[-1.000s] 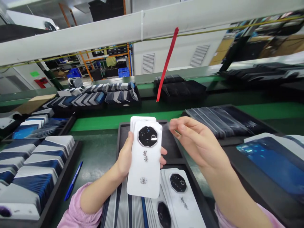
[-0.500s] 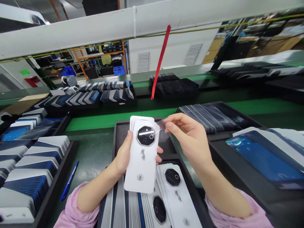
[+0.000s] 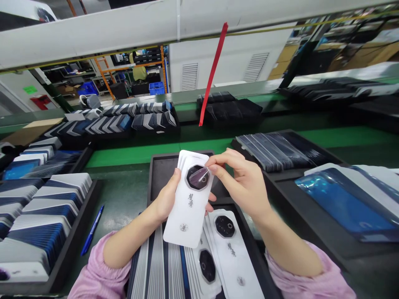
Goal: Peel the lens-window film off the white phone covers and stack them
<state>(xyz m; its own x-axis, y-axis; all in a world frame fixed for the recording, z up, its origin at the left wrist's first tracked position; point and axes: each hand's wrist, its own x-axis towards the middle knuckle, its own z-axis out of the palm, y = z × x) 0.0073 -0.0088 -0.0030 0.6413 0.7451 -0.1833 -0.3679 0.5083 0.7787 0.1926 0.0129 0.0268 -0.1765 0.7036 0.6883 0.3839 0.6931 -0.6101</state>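
My left hand [image 3: 166, 197] is closed around a small stack of white phone back covers [image 3: 185, 216], held tilted with the camera end up. The top cover has a dark octagonal camera window [image 3: 190, 182], dark lettering below it and a round emblem lower down. Between thumb and forefinger, my right hand [image 3: 243, 182] pinches a clear film [image 3: 197, 177], which curls over that window. Whether the film touches the window, I cannot tell. Beneath my hands, a black tray [image 3: 156, 176] bears more white back covers [image 3: 233, 257] lying flat beside a row standing on edge.
Left, a blue pen [image 3: 92, 230] lies on the green bench beside a tray of upright covers [image 3: 46, 220]. On the right are a rack of clear-wrapped sheets [image 3: 271, 151] and blue-filmed panels [image 3: 346, 203]. Red tape [image 3: 213, 74] hangs from the white beam [image 3: 124, 31].
My right hand has shifted left, closer to the covers. The film, earlier stretched out to the right of the camera window, now curls over it. The held stack leans slightly more to the right.
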